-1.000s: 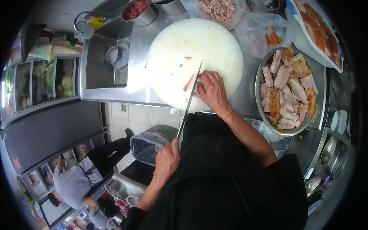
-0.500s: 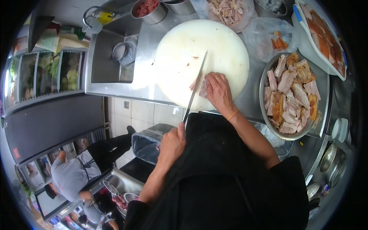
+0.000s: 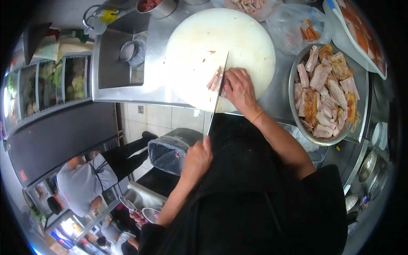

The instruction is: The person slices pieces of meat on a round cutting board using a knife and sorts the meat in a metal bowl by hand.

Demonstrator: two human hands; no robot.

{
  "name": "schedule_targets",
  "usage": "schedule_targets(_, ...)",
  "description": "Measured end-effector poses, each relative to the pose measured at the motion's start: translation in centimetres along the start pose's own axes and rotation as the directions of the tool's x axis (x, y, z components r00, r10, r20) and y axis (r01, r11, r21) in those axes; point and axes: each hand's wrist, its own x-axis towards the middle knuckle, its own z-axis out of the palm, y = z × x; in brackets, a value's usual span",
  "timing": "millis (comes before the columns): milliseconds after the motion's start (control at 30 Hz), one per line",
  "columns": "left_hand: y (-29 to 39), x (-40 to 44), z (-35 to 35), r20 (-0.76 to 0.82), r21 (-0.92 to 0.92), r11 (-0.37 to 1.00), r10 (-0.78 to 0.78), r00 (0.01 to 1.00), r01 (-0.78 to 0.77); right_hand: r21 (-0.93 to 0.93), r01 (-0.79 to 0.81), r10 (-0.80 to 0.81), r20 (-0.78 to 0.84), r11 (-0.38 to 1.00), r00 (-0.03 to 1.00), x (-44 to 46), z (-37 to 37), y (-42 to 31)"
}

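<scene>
L hand (image 3: pixel 197 159) holds a long knife (image 3: pixel 218 95), blade across chopping bd's (image 3: pixel 199 34) near edge. R hand (image 3: pixel 241 90) is bent, tips by blade; can't tell what it grips. Meat strips (image 3: pixel 214 80) lie just L of blade, toward bd's near edge.

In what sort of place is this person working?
Probably a commercial kitchen: a large round cutting board lies on a metal counter with a sink, a big metal bowl is piled with cut meat, and another person is in the background.
</scene>
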Motion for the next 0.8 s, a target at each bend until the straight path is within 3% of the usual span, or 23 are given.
schedule_targets(233, 1.0, -0.2, -1.7, -0.13, -0.108, 0.989, 0.082, 0.988, -0.097, 0.026, -0.016, 0.018, -0.085, 1.0, 0.996, -0.2, -0.1, 0.4)
schedule_targets(467, 0.3, -5.8, -2.7, 0.017, 0.023, 0.996, -0.083, 0.996, 0.083, 0.069, -0.016, 0.022, -0.087, 0.997, 0.996, -0.2, 0.1, 0.5)
schedule_targets(600, -0.8, -5.6, -1.6, 0.085, 0.019, 0.996, -0.09, 0.992, 0.089, 0.063, 0.015, -0.01, -0.081, 0.998, 0.997, 0.2, 0.0, 0.5)
schedule_targets(800, 0.8, 0.8, 0.5, -0.056, -0.038, 0.999, 0.011, 0.998, -0.013, 0.065, -0.009, 0.01, -0.002, 0.998, 1.0, 0.5, 0.1, 1.1)
